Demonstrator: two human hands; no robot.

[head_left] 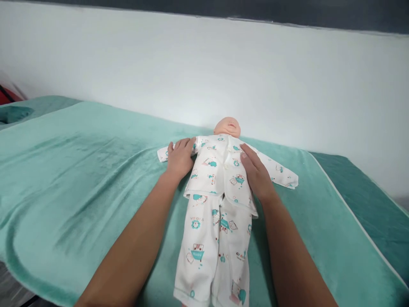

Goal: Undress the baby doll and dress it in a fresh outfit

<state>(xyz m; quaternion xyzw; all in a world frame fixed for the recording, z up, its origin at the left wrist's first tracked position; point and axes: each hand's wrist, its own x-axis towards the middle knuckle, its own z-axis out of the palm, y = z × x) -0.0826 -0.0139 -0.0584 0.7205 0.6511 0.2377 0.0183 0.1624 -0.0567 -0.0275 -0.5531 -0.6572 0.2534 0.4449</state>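
A baby doll [227, 126] lies on its back, head toward the wall. It wears a white printed top [212, 164] with long sleeves spread to both sides, and matching trousers [200, 251]. My left hand [180, 157] rests on the sleeve at the left, close to the shoulder, its fingers stretched out. On the right side of the top's chest lies my right hand [255, 172], fingers extended and flat against the cloth. Neither hand grips anything that I can see. The doll's hands are hidden in the sleeves, and its feet are mostly beyond the lower edge.
A light green plush blanket [79, 179] with some creases lies under the doll. Darker green cloth [361, 183] shows at the right and far left. Behind stands a white wall [204, 72]. Something red [7, 96] is at the far left edge.
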